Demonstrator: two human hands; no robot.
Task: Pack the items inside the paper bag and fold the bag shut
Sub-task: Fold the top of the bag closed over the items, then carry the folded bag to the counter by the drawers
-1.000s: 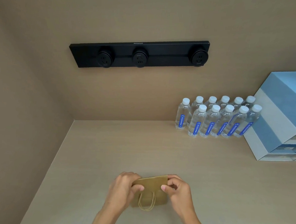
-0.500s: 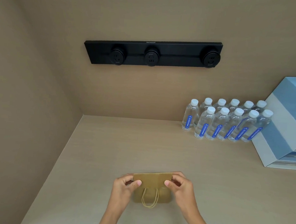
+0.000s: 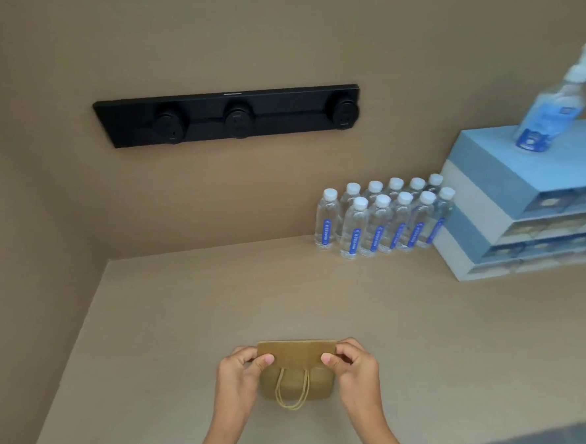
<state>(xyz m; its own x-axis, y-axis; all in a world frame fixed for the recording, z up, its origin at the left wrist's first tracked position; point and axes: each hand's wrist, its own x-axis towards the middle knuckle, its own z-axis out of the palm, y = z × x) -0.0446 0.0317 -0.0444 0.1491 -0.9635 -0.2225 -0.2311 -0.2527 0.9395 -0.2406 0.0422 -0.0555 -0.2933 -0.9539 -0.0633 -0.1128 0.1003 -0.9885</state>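
A small brown paper bag (image 3: 296,361) stands on the beige table (image 3: 415,332) near its front edge. Its top is folded over toward me as a flat flap, and a twine handle loop hangs down the front face. My left hand (image 3: 241,373) pinches the flap's left end between thumb and fingers. My right hand (image 3: 355,366) pinches the flap's right end the same way. What is inside the bag is hidden.
Several water bottles (image 3: 381,217) stand at the back right against the wall. Beside them sits a stack of blue and white boxes (image 3: 512,207) with a spray bottle (image 3: 552,110) on top. A black socket strip (image 3: 226,114) hangs on the wall.
Both hands have slid outward to the ends of the folded flap, which now lies flatter. The view has tilted, bringing the boxes and spray bottle into sight.
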